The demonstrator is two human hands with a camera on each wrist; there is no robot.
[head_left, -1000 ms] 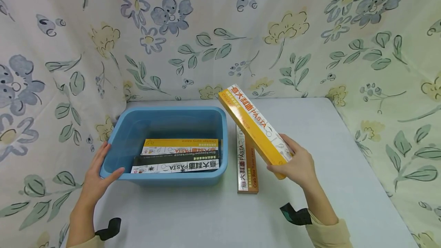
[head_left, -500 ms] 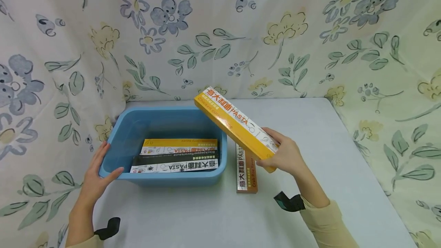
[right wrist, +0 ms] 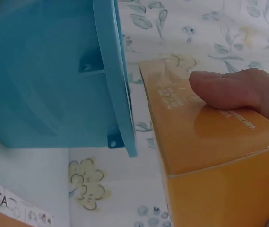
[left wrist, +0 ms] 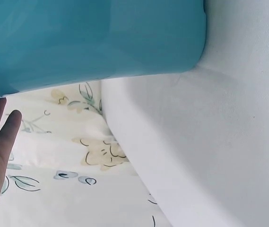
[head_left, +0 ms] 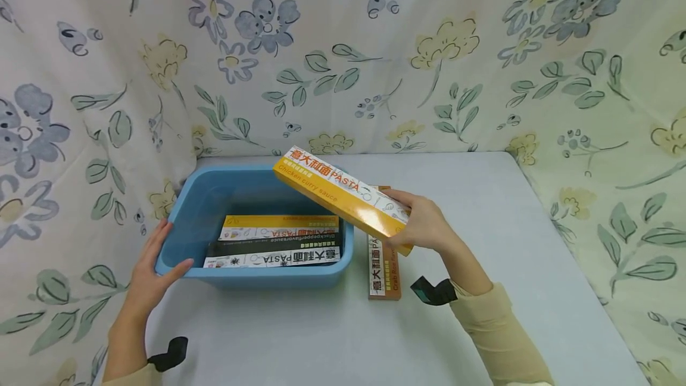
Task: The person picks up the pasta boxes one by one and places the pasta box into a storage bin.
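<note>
My right hand (head_left: 423, 222) grips the near end of a yellow-and-white chicken curry pasta box (head_left: 343, 195). The box is tilted, its far end over a blue plastic tub (head_left: 252, 276); in the right wrist view my thumb (right wrist: 226, 87) presses on the yellow box (right wrist: 210, 137). Two pasta boxes lie inside the tub: a yellow one (head_left: 284, 221) behind and a black-and-white one (head_left: 273, 252) in front. My left hand (head_left: 152, 273) rests at the tub's left front corner with its fingers extended, touching the rim. In the left wrist view, fingers (left wrist: 5, 135) meet the tub's edge.
A brown-and-white crab roe pasta box (head_left: 384, 270) lies on the table just right of the tub, partly hidden under the held box. The white table (head_left: 509, 207) extends to the right. Floral curtains (head_left: 375, 58) hang behind and at both sides.
My right hand has carried the yellow pasta box leftward, from above the crab roe box to over the tub, and its far end has come lower. My left hand stays in place.
</note>
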